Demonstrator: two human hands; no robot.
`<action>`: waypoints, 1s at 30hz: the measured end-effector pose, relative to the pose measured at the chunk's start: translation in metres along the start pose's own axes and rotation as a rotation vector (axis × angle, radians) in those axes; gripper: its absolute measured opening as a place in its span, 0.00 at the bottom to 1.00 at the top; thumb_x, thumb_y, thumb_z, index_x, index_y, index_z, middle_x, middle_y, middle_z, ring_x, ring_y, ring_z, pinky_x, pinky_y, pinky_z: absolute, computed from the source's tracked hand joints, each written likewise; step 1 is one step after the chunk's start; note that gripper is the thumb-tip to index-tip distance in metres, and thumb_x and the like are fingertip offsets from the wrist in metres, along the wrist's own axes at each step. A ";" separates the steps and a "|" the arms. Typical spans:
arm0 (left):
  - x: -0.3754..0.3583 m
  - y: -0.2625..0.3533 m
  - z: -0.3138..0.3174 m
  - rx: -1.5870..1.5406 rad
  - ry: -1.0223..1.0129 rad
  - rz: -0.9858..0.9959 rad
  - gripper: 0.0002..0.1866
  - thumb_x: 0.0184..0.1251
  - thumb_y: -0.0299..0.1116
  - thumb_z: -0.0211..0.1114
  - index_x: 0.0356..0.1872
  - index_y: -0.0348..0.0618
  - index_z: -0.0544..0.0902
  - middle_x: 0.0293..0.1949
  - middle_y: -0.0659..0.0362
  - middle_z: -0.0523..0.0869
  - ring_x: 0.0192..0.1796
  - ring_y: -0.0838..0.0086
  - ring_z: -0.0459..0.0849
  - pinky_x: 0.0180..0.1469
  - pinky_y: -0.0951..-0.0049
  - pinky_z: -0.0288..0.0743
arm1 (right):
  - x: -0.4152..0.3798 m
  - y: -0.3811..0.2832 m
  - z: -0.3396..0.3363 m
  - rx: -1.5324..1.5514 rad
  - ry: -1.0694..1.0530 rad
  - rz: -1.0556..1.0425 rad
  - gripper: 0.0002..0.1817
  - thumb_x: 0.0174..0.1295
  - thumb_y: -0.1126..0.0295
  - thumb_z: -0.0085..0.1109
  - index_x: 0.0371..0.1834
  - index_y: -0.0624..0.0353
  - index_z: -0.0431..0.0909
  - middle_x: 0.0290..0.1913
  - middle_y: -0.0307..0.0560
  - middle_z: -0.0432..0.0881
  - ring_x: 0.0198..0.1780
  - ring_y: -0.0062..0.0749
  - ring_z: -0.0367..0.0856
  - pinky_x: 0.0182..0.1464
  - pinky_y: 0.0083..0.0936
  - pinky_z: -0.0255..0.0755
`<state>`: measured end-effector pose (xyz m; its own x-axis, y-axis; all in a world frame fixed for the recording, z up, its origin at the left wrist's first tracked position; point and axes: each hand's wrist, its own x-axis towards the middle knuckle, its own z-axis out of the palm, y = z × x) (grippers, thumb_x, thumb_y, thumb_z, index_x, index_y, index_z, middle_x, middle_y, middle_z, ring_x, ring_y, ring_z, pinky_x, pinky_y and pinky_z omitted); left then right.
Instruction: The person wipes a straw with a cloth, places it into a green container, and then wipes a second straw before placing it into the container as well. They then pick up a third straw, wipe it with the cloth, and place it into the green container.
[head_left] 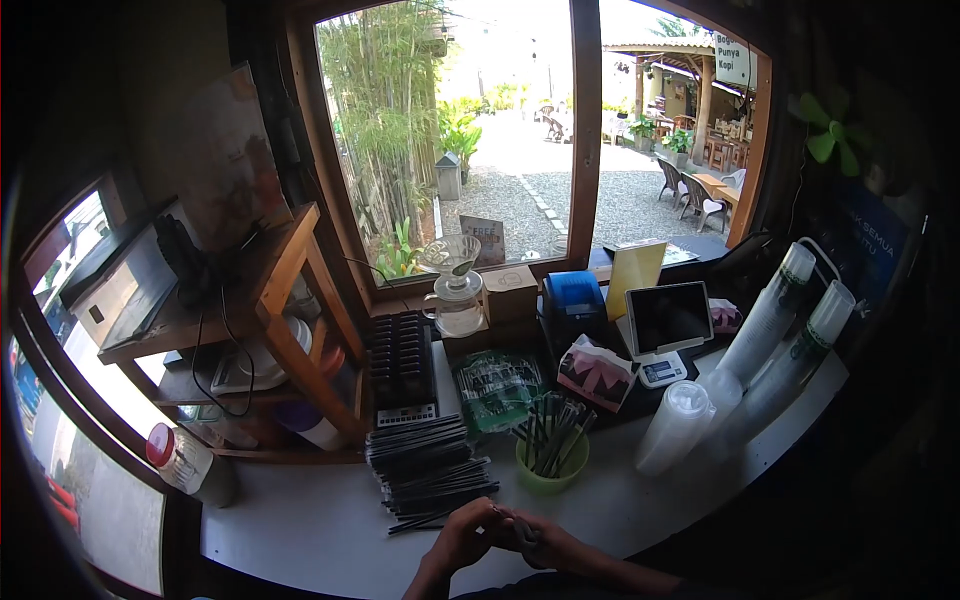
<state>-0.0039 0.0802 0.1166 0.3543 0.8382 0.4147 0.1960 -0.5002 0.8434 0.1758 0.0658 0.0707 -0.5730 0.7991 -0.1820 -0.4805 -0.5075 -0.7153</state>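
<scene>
My left hand [466, 535] and my right hand [550, 545] meet over the front edge of the counter, fingers closed and pinched together. Between them shows a small greyish thing [526, 535] that I cannot make out. Just beyond my left hand lies a stack of thin black straws [425, 465], apparently in clear wrappers. A light green bowl [548, 484] stands past my right hand, with more black straws [553, 432] upright and leaning in it. Behind the bowl lies a green printed plastic pack [497, 385].
Stacks of clear plastic cups [775, 310] lean at the right, near a wrapped white stack [676, 425]. A tablet [670, 317], a tissue pack [597, 372] and a blue-topped box [574, 295] stand behind. A glass coffee dripper [457, 285] is by the window. At left are a wooden shelf [285, 270] and a red-lidded jar [190, 465].
</scene>
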 end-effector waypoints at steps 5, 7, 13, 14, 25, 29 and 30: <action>-0.007 -0.002 -0.025 -0.351 0.524 0.044 0.17 0.70 0.45 0.64 0.36 0.39 0.77 0.23 0.60 0.76 0.23 0.80 0.70 0.25 0.79 0.60 | -0.008 0.002 -0.019 -0.776 -0.057 -0.082 0.08 0.71 0.68 0.56 0.44 0.60 0.74 0.40 0.42 0.76 0.40 0.22 0.76 0.44 0.21 0.72; 0.006 0.008 -0.046 -0.422 0.732 0.240 0.19 0.70 0.48 0.64 0.36 0.42 0.73 0.21 0.62 0.72 0.22 0.80 0.67 0.24 0.78 0.59 | -0.013 0.003 -0.027 -0.742 0.044 0.029 0.11 0.71 0.64 0.57 0.45 0.60 0.73 0.40 0.43 0.76 0.38 0.23 0.77 0.42 0.22 0.73; -0.004 0.003 -0.039 -0.541 0.617 0.108 0.10 0.64 0.29 0.70 0.35 0.38 0.77 0.27 0.53 0.83 0.30 0.72 0.83 0.34 0.75 0.78 | -0.017 0.000 -0.019 -0.117 0.345 -0.090 0.18 0.71 0.62 0.54 0.58 0.61 0.67 0.47 0.45 0.74 0.45 0.27 0.79 0.47 0.27 0.76; -0.008 -0.003 -0.028 -0.579 0.528 0.037 0.06 0.64 0.25 0.68 0.36 0.38 0.78 0.28 0.54 0.83 0.32 0.72 0.83 0.37 0.74 0.79 | -0.016 -0.001 -0.014 -0.073 0.328 -0.146 0.18 0.71 0.63 0.54 0.57 0.61 0.67 0.48 0.45 0.75 0.46 0.28 0.79 0.48 0.28 0.76; -0.043 -0.057 0.073 -0.481 0.021 -0.448 0.11 0.74 0.34 0.60 0.40 0.35 0.83 0.30 0.62 0.83 0.35 0.80 0.80 0.42 0.77 0.74 | -0.018 -0.050 0.014 -0.345 0.273 -0.721 0.17 0.68 0.65 0.61 0.53 0.62 0.71 0.42 0.46 0.80 0.46 0.29 0.81 0.52 0.28 0.74; -0.027 -0.041 0.057 -0.261 -0.019 -0.450 0.13 0.76 0.36 0.55 0.41 0.38 0.83 0.29 0.61 0.82 0.34 0.78 0.79 0.41 0.76 0.73 | -0.021 -0.029 0.018 -0.477 0.240 -0.460 0.15 0.66 0.69 0.62 0.51 0.62 0.73 0.42 0.43 0.82 0.44 0.24 0.80 0.50 0.24 0.74; -0.026 -0.041 0.055 -0.240 -0.044 -0.468 0.13 0.76 0.37 0.54 0.41 0.38 0.83 0.29 0.60 0.82 0.33 0.78 0.78 0.41 0.76 0.73 | -0.017 -0.023 0.012 -0.541 0.272 -0.478 0.12 0.66 0.69 0.62 0.48 0.63 0.75 0.39 0.44 0.82 0.43 0.26 0.81 0.50 0.24 0.74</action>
<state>0.0296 0.0670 0.0529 0.3183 0.9473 -0.0357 0.1300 -0.0064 0.9915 0.1884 0.0605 0.0988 -0.1680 0.9783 0.1209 -0.2033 0.0856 -0.9754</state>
